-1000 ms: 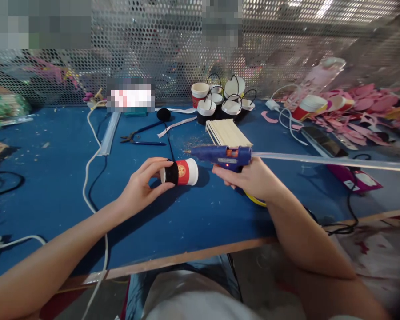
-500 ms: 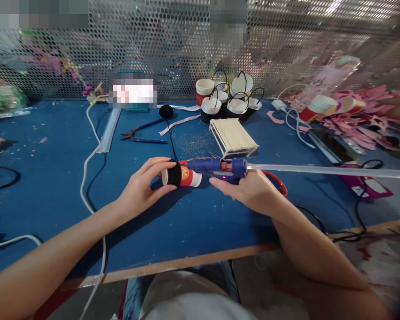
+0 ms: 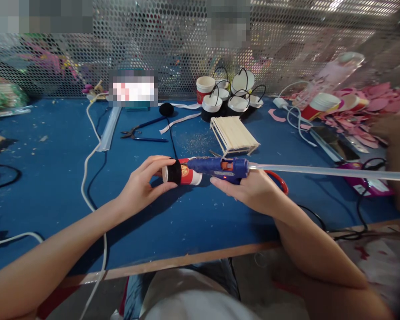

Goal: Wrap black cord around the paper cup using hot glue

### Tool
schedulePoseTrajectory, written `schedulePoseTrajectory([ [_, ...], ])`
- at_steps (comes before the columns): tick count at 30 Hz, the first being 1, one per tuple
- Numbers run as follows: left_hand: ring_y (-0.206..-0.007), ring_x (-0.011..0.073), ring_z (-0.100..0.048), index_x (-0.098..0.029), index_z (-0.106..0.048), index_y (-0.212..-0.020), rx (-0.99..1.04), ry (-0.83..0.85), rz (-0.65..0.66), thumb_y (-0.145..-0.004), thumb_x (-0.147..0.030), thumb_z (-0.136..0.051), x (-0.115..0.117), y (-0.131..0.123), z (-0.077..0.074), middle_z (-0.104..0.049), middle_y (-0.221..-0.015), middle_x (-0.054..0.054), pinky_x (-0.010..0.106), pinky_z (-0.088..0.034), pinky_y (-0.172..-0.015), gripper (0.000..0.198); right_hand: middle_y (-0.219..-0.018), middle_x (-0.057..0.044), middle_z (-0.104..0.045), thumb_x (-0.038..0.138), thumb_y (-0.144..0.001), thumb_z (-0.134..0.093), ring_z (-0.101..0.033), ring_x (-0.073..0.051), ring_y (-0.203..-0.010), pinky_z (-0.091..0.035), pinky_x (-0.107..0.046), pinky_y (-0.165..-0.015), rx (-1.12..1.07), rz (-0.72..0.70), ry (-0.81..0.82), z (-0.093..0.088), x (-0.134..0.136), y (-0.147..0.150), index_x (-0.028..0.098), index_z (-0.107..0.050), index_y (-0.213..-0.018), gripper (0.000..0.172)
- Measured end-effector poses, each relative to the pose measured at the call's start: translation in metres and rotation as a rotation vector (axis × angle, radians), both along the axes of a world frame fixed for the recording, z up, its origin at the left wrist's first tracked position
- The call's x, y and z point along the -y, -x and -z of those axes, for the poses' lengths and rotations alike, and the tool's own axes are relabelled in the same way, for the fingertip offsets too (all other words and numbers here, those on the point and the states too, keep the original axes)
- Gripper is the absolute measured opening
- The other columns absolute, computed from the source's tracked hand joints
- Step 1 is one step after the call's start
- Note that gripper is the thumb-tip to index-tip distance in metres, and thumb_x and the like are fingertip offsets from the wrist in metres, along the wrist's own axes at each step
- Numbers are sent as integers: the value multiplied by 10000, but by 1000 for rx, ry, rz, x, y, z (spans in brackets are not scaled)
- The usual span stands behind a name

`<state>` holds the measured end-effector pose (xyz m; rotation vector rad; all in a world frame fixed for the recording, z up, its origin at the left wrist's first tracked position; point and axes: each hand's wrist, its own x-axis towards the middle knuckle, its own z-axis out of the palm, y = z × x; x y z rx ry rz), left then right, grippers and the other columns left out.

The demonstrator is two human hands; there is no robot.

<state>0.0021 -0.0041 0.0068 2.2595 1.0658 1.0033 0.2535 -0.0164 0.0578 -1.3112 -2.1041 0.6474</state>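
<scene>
One left hand (image 3: 147, 180) pinches the cup (image 3: 186, 175) inside the bench's front edge (image 3: 186, 261). The curled right hand (image 3: 253, 190) has brought the glue gun (image 3: 213, 166) within reach.

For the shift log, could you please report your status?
Left grip on paper cup at black-wrapped end, cup sideways. Right grip holds glue gun, pointed at cup, contact unclear. Gun partly hides cup.

a whitish top (image 3: 183, 293) goes with blue, denim-like trousers (image 3: 134, 291), left hand (image 3: 145, 182) and right hand (image 3: 250, 189) bare.
</scene>
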Motion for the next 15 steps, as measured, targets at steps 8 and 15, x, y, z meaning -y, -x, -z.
schedulePoseTrajectory([
  [8,-867,144,-618,-214,-528,-1155,134,173,-53,-765,-289,-662,-1,-1,5,-546,-1130,70,290,-557,-770,420,-698,-47,-653,305,-772,-552,-596,-163,-611,-479,-270,-559,93,15,-100,-1,3,0,184,-646,-754,155],
  [15,-795,136,-624,-184,-531,-1154,127,275,-99,-759,-334,-659,-1,-2,2,-578,-1112,88,289,-554,-735,442,-647,-53,-630,307,-831,-477,-595,-182,-658,-497,-306,-632,232,-122,-366,2,2,-5,202,-666,-731,237],
])
